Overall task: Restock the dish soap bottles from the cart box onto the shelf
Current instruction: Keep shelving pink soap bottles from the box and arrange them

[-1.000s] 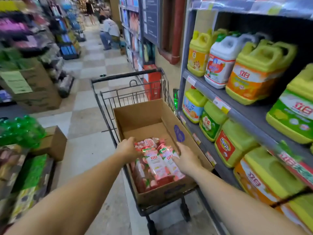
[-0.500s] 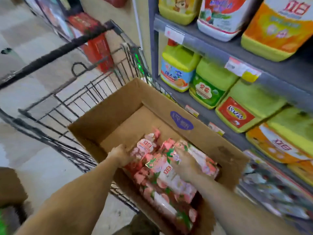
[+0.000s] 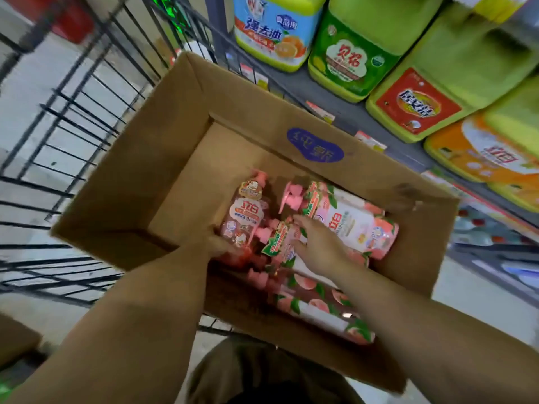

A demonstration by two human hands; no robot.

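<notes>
An open cardboard box [image 3: 163, 158] sits in the wire cart [image 3: 73, 141]. Several pink dish soap bottles with peach labels lie in its near right half. My left hand [image 3: 221, 244] holds the lower end of the leftmost pump bottle [image 3: 245, 214]; its fingers are mostly hidden under the bottle. My right hand [image 3: 318, 247] lies on top of a middle bottle [image 3: 278, 243], fingers fairly straight and spread. A larger bottle [image 3: 353, 221] lies just right of that hand, and more bottles [image 3: 320, 310] lie nearer me.
The grey shelf [image 3: 344, 112] runs along the right of the cart, packed with big green, yellow and orange detergent jugs [image 3: 353, 53]. Price tags line its edge. The far left half of the box shows bare cardboard. Tiled floor lies to the left.
The view has tilted down and closed in on the box. My right hand has slid from the bottles on the right onto a middle one; my left hand stays at the leftmost bottle.
</notes>
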